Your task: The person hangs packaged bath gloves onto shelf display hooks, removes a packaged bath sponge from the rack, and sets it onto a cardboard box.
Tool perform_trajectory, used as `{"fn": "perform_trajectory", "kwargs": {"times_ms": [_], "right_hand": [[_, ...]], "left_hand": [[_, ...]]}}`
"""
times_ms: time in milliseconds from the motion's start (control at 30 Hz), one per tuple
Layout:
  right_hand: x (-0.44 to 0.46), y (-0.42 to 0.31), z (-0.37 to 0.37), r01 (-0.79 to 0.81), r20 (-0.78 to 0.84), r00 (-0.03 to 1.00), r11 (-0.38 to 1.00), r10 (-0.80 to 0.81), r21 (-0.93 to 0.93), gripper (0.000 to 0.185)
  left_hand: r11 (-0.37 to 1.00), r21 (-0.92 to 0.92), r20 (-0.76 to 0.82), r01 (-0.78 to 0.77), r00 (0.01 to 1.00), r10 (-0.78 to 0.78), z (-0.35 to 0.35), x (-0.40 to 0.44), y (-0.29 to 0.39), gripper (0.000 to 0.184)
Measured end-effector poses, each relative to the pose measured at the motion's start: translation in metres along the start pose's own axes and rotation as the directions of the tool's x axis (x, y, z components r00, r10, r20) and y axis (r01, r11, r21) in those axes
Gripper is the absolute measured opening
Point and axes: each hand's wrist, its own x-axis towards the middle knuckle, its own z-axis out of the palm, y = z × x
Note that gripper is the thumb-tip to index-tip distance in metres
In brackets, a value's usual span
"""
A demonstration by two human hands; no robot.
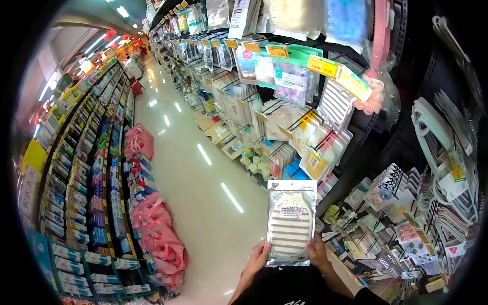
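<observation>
Between my two hands I hold a clear-fronted package [291, 223] upright, its front facing me. Inside shows a white and grey striped cloth item, probably a bath mitt, with a printed oval label near the top. My left hand [260, 254] grips the lower left edge, fingers wrapped behind it. The lower right edge is in my right hand [317, 251]. On the rack ahead hangs a similar striped package [335, 107], partly under yellow price tags [325, 66].
An aisle floor [203, 203] runs away ahead. Shelves of small boxed goods [76, 193] line the left, with pink bags [157, 234] along their foot. Hooked packages crowd the right-hand rack, and clothes hangers [437, 132] hang at far right.
</observation>
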Motion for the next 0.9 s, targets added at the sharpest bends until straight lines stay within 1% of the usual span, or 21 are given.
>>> {"fn": "perform_trajectory", "kwargs": {"times_ms": [33, 67, 100, 133, 233, 267, 367, 433, 467, 567, 667, 767, 800, 900], "right_hand": [[0.004, -0.001, 0.01, 0.003, 0.006, 1.0, 1.0, -0.003, 0.005, 0.049], [0.008, 0.0, 0.019, 0.005, 0.01, 1.0, 1.0, -0.005, 0.013, 0.049], [0.012, 0.001, 0.03, 0.006, 0.012, 1.0, 1.0, -0.007, 0.021, 0.049], [0.017, 0.003, 0.041, 0.048, -0.022, 0.999, 0.999, -0.048, -0.02, 0.046], [0.029, -0.002, 0.068, 0.069, -0.092, 0.993, 0.996, -0.075, -0.062, 0.042], [0.033, -0.001, 0.075, 0.075, -0.092, 0.992, 0.994, -0.083, -0.082, 0.041], [0.043, 0.001, 0.096, 0.083, -0.123, 0.987, 0.986, -0.102, -0.144, 0.039], [0.05, -0.005, 0.11, 0.087, -0.175, 0.977, 0.977, -0.122, -0.196, 0.038], [0.051, -0.001, 0.115, 0.086, -0.174, 0.976, 0.967, -0.13, -0.238, 0.038], [0.05, 0.009, 0.128, 0.078, -0.169, 0.978, 0.968, -0.12, -0.237, 0.035], [0.05, 0.001, 0.142, 0.124, -0.134, 0.973, 0.921, -0.185, -0.37, 0.033], [0.036, 0.005, 0.157, -0.044, -0.282, 0.959, 0.967, -0.03, -0.252, 0.033], [0.034, -0.001, 0.16, -0.09, -0.31, 0.951, 0.956, -0.001, -0.28, 0.032], [0.032, -0.003, 0.159, -0.066, -0.367, 0.927, 0.928, -0.079, -0.367, 0.03]], "left_hand": [[1.0, -0.029, 0.019, 0.004, 1.0, -0.003, -0.011, 0.004, 0.003, 0.039], [0.998, -0.05, 0.06, 0.034, 0.998, -0.031, -0.022, 0.009, 0.007, 0.045], [0.997, -0.063, 0.072, 0.049, 0.996, -0.044, -0.031, 0.012, 0.016, 0.045], [0.995, -0.076, 0.084, 0.064, 0.995, -0.058, -0.04, 0.014, 0.026, 0.045], [0.987, -0.101, 0.155, 0.124, 0.982, -0.107, -0.069, 0.025, 0.03, 0.046], [0.983, -0.105, 0.182, 0.149, 0.975, -0.129, -0.079, 0.028, 0.028, 0.047], [0.996, -0.012, 0.208, 0.088, 0.975, -0.084, -0.101, 0.031, 0.047, 0.044], [0.998, -0.009, 0.237, 0.061, 0.97, -0.058, -0.115, 0.037, 0.043, 0.041], [0.999, -0.005, 0.252, 0.046, 0.967, -0.044, -0.122, 0.041, 0.041, 0.04], [0.999, 0.05, 0.235, 0.016, 0.972, -0.027, -0.142, 0.054, 0.03, 0.037], [0.998, 0.048, 0.239, -0.039, 0.971, 0.026, -0.152, 0.061, 0.029, 0.035], [0.996, 0.067, 0.294, -0.057, 0.955, 0.035, -0.158, 0.07, 0.024, 0.032], [0.997, 0.065, 0.311, -0.05, 0.95, 0.028, -0.158, 0.075, 0.021, 0.03], [0.998, 0.034, 0.346, -0.047, 0.938, 0.032, -0.149, 0.086, 0.016, 0.028]]}}
